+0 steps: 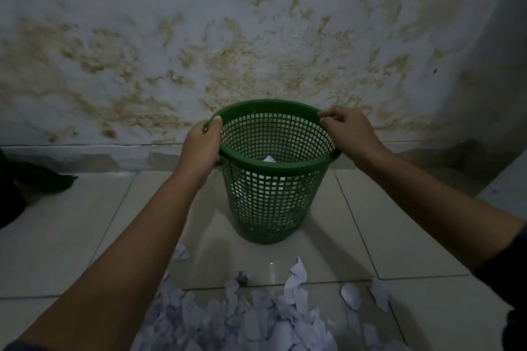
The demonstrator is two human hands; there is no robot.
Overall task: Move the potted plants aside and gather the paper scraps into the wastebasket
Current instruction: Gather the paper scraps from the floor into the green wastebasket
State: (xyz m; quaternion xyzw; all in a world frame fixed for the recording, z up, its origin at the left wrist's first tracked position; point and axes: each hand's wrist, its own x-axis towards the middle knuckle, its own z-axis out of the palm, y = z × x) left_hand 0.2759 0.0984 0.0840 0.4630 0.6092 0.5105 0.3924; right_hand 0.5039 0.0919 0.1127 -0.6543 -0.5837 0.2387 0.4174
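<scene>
two bare hands are gripping a green wastebasket [273, 179] at the centre of the frame, where it is standing upright on a pale tiled floor [399, 236] just in front of a stained wall [256, 37]. the left hand [201, 145] is clamping the left side of the rim, thumb lying along the top edge and fingers wrapping down outside the mesh. the right hand [349, 129] is pinching the right side of the rim, fingertips curling over the edge. both forearms are reaching in from the lower corners of the frame, the left one crossing over part of the floor and hiding the left edge of the paper heap.

inside the basket, one white scrap [269, 159] is showing just above the near rim; pale shapes are glimmering through the mesh lower down, but whether they are paper or floor cannot be told. a heap of paper scraps [242, 319] is lying across the bottom centre of the frame, well apart from the basket's base, with a few loose pieces straying toward the lower right and one [180, 252] sitting nearer the basket, beside the left forearm.

a dark shape [31, 182] is sitting at the left edge of the frame against the foot of the wall; it is too dim to identify. a dark sleeve [507, 265] is covering the right arm at the right edge. brownish damp patches are spreading across the wall behind the basket.
</scene>
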